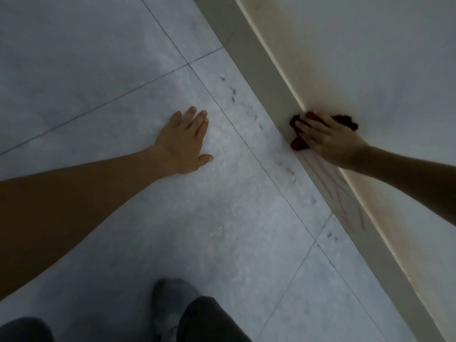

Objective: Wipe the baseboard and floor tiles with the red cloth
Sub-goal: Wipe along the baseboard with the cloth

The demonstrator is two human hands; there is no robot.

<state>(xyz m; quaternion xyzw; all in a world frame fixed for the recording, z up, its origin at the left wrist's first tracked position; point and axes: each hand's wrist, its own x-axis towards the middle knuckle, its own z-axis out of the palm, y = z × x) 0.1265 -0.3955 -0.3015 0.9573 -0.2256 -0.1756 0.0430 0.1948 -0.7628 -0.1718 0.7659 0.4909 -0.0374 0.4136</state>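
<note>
The red cloth (pixel 299 142) is bunched against the beige baseboard (pixel 266 70), which runs diagonally from the top centre to the lower right. My right hand (pixel 328 139) lies flat on the cloth and presses it to the baseboard and the wall just above. Most of the cloth is hidden under the hand. Pink scribble marks (pixel 345 201) show on the baseboard below the hand. My left hand (pixel 187 141) rests flat on the grey floor tiles (pixel 123 70), fingers together, holding nothing. Dark smudges (pixel 233 91) dot the tiles along the baseboard.
The pale wall (pixel 382 58) fills the upper right. My foot in a grey shoe (pixel 170 299) and dark trouser legs (pixel 207 322) are at the bottom. Grout lines cross the tiled floor.
</note>
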